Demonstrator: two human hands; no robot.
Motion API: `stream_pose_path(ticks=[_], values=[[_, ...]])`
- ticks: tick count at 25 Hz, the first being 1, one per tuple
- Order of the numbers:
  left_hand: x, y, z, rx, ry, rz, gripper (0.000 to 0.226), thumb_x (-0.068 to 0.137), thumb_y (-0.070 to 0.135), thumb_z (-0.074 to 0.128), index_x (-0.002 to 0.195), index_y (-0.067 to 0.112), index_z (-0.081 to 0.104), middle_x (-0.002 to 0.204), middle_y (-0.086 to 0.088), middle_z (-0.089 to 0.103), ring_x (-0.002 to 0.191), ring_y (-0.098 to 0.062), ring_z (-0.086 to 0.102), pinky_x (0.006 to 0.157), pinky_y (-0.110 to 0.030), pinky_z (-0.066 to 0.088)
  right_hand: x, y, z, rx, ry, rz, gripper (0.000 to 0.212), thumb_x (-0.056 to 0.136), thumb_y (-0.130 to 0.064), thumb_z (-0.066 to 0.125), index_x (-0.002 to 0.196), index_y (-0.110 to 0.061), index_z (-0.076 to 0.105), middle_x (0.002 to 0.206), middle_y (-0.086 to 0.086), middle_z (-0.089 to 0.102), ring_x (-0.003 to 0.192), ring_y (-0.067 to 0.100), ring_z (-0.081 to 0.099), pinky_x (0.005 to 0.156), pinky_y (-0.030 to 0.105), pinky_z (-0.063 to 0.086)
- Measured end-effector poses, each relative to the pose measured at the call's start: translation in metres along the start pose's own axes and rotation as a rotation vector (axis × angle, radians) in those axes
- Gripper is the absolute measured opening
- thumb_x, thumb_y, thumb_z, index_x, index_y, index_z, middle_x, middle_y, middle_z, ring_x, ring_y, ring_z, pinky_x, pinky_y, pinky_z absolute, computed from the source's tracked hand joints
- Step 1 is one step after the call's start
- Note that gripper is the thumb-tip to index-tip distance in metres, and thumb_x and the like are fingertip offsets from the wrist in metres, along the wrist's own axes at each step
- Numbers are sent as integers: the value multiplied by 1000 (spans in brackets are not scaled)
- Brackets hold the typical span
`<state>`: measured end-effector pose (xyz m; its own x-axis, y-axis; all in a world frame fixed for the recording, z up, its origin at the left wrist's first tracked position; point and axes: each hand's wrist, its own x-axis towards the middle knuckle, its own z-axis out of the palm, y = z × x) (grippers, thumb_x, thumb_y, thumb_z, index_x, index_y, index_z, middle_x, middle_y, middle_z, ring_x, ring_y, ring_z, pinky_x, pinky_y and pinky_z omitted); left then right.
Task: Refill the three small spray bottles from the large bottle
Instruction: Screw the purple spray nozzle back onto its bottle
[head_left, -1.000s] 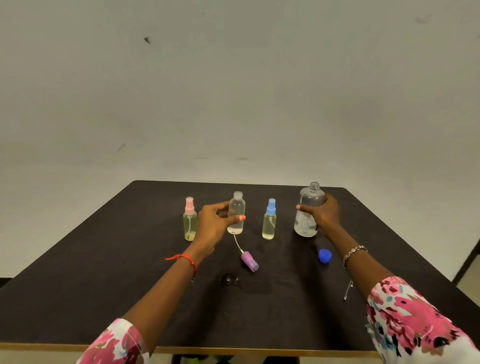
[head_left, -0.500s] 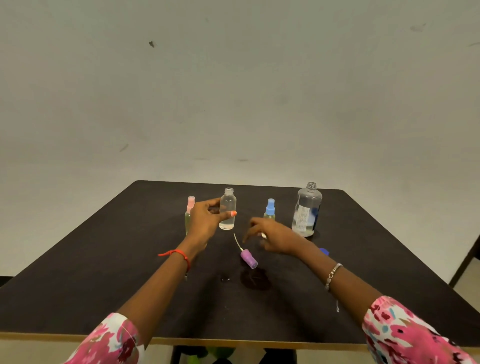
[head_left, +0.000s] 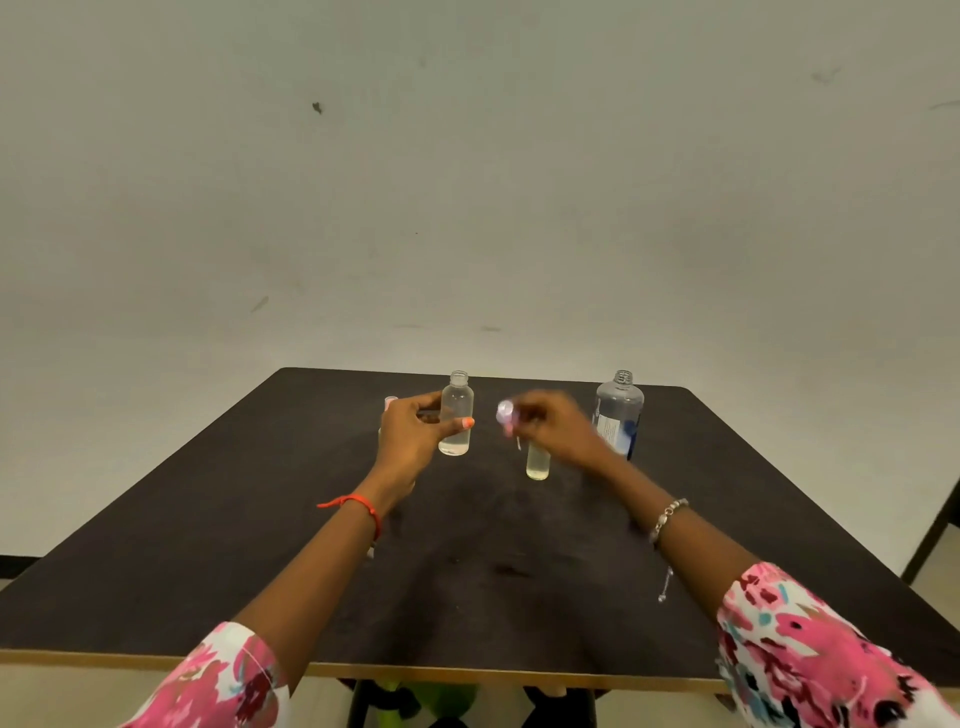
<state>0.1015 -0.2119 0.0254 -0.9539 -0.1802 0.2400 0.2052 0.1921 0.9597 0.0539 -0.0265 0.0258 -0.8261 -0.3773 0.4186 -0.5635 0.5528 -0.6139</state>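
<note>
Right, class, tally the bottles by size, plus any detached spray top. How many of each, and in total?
Small clear plastic spray bottles: 3
Large clear plastic bottle: 1
Detached purple spray top: 1
Total: 5

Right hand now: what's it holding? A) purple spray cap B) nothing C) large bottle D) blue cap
A: the right hand holds the purple spray cap up off the table, beside the open bottle that the left hand grips; the large bottle stands untouched behind it.
</note>
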Motion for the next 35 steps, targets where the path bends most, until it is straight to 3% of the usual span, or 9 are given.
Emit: stream_pose_path(ticks=[3,6,12,18,24,27,31,33,35], values=[[0,3,2,6,0,-9,52,68,11,78,117,8,62,111,-12,68,102,-25,64,96,-44,50,20,-37,-39,310,308,3,17,87,-12,60,101,-3,65,81,11,65,55,-1,59,58,14,50],[-4,10,7,-4,-22,-8,53,71,10,75,121,6,58,117,-13,65,107,-26,62,96,-38,49,34,-72,-66,358,400,-86,21,88,-14,57,104,-1,63,83,12,64,62,10,61,58,13,51],[-9,19,12,22,-34,-2,53,74,10,72,125,6,55,125,-13,61,116,-28,57,99,-38,46,38,-94,-67,167,259,-180,22,89,-17,58,104,-2,63,82,11,65,62,12,57,56,15,47],[-12,23,12,35,-38,3,53,74,12,72,125,6,55,125,-14,61,116,-29,57,100,-42,46,32,-97,-53,32,167,-160,26,86,-19,62,105,-2,64,78,1,61,62,7,56,52,4,41],[-12,29,9,-7,-49,24,48,73,14,74,118,6,60,118,-13,65,110,-26,60,98,-44,48,28,-88,-36,-26,51,-50,27,78,-26,70,97,-6,69,91,4,66,77,14,58,64,18,41],[-11,30,7,-15,-54,44,47,73,12,74,117,5,61,115,-14,66,107,-26,61,97,-44,49,25,-83,-29,41,52,-13,26,79,-27,70,91,-4,69,78,7,66,61,11,55,58,18,42],[-11,31,5,-5,-43,53,48,72,13,75,117,4,61,114,-15,66,107,-27,61,95,-42,50,25,-83,-20,103,139,72,26,74,-30,74,77,-5,65,60,-2,58,50,10,51,50,13,41],[-11,31,5,-2,-35,48,48,73,12,74,118,4,59,116,-15,65,108,-27,60,94,-38,50,27,-84,-19,71,116,94,32,73,-35,73,80,-5,63,62,-1,59,51,10,52,52,14,42],[-12,31,5,-4,-31,39,49,75,11,72,121,4,58,120,-14,63,111,-27,58,96,-39,48,30,-86,-22,82,89,83,38,78,-38,69,97,-5,64,80,6,67,59,12,56,56,17,46]])
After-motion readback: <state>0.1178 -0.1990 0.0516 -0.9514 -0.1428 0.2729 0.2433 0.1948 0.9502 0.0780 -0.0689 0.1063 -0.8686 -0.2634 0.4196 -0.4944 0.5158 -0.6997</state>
